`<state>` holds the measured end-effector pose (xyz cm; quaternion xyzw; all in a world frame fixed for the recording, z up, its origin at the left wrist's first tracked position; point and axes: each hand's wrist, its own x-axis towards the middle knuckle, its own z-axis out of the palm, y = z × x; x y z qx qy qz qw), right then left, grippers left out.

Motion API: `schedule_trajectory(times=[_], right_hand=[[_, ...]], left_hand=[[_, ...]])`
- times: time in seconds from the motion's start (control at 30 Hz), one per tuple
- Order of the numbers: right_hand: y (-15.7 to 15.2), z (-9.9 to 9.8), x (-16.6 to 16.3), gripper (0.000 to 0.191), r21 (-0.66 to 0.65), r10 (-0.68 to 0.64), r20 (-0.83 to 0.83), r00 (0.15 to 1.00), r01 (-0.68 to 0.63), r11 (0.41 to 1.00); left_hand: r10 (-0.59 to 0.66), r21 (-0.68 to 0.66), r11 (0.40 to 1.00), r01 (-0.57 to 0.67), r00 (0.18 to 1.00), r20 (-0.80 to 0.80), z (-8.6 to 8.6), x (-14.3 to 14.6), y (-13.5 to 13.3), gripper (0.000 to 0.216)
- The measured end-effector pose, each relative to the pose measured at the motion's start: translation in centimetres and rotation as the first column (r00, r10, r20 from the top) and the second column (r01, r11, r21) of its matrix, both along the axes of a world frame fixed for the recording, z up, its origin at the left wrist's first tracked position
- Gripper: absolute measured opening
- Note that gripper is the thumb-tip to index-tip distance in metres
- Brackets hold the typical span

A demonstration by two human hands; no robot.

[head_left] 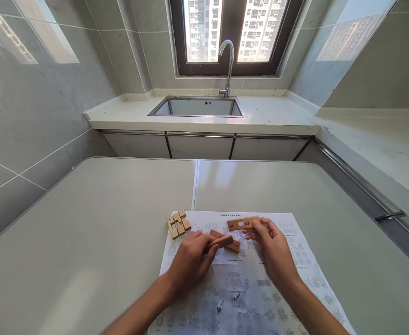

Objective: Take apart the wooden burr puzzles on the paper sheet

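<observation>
My left hand (194,255) is closed on a reddish-brown wooden puzzle stick (221,241), gripped between thumb and fingers and pointing right. Behind and partly under that stick, another reddish wooden puzzle piece (235,246) shows, with a small mark near its end. My right hand (269,239) pinches the right end of a flat wooden puzzle piece (235,224) with a long slot and the number 2 on it. Left of the hands lies a group of light wooden notched puzzle pieces (179,225). Beneath everything is a printed instruction sheet (277,288) with small diagrams.
The sheet lies on a pale table (85,232) with a seam (195,184) down its far middle. Beyond its far edge is a counter (270,109) with a sink (197,108) and a faucet (228,67) under a window. Tiled walls flank both sides.
</observation>
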<state>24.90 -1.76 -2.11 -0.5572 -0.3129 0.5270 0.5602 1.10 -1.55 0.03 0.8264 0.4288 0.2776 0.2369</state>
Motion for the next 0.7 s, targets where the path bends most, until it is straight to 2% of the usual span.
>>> schedule_trajectory(times=[0.13, 0.27, 0.4, 0.53, 0.7], right_hand=[[-0.1, 0.2, -0.4, 0.042, 0.005, 0.074, 0.079, 0.994, -0.075, 0.997], [-0.2, 0.3, -0.7, 0.047, 0.047, 0.083, 0.122, 0.989, -0.089, 0.995], [-0.5, 0.2, -0.8, 0.048, 0.046, 0.138, 0.22, 0.966, -0.152, 0.987], [-0.7, -0.3, -0.8, 0.04, 0.04, 0.2, 0.413, 0.888, -0.237, 0.971], [-0.6, -0.8, -0.9, 0.033, 0.1, 0.147, 0.605, 0.782, -0.258, 0.961]], left_hand=[[-0.131, 0.087, 0.986, 0.14, 0.986, -0.099, -0.1, 0.2, 0.0, 0.019], [-0.189, 0.136, 0.967, 0.214, 0.967, -0.171, -0.5, 0.3, -0.2, 0.021], [-0.19, 0.175, 0.959, 0.224, 0.963, -0.193, -0.7, 0.3, -0.4, 0.024], [-0.173, 0.191, 0.958, 0.214, 0.962, -0.213, -0.8, 0.3, -0.5, 0.023], [-0.162, 0.158, 0.968, 0.195, 0.966, -0.199, -1.0, 0.3, -0.4, 0.013]])
